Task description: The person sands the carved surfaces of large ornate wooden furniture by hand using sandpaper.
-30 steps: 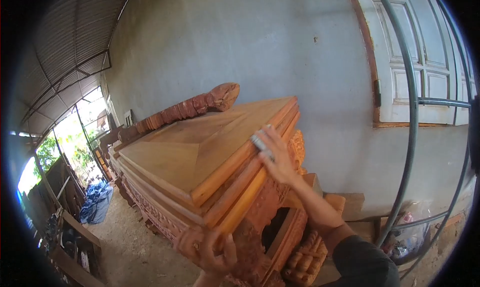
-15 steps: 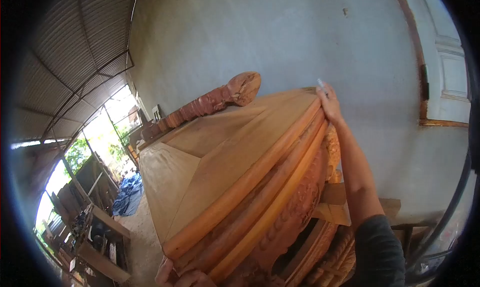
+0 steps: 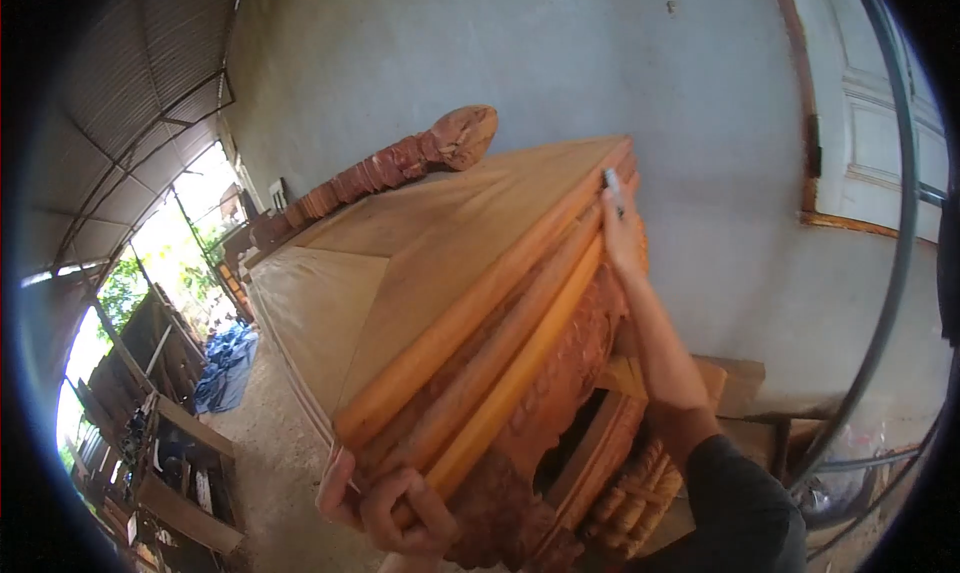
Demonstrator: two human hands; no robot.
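A large carved wooden piece with a flat, pyramid-shaped lid (image 3: 440, 243) fills the middle of the view. Its rounded edge mouldings (image 3: 500, 343) run from the near corner to the far one. My right hand (image 3: 622, 235) presses a small grey pad, probably sandpaper (image 3: 613, 189), against the moulding near the far corner. At the near lower corner my left hand (image 3: 385, 503) grips the moulding, fingers curled around it. Ornate carving (image 3: 575, 368) shows under the mouldings.
A carved wooden post (image 3: 400, 163) lies behind the lid. A pale blue wall (image 3: 560, 63) and a shuttered window (image 3: 880, 123) stand on the right, with a curved metal frame (image 3: 890, 273). Shelves with tools (image 3: 170, 463) and a blue cloth (image 3: 228, 363) are at left.
My right hand has slid a little down and back along the moulding from the far corner. My left hand has come fuller into view, gripping the near corner. The view has shifted.
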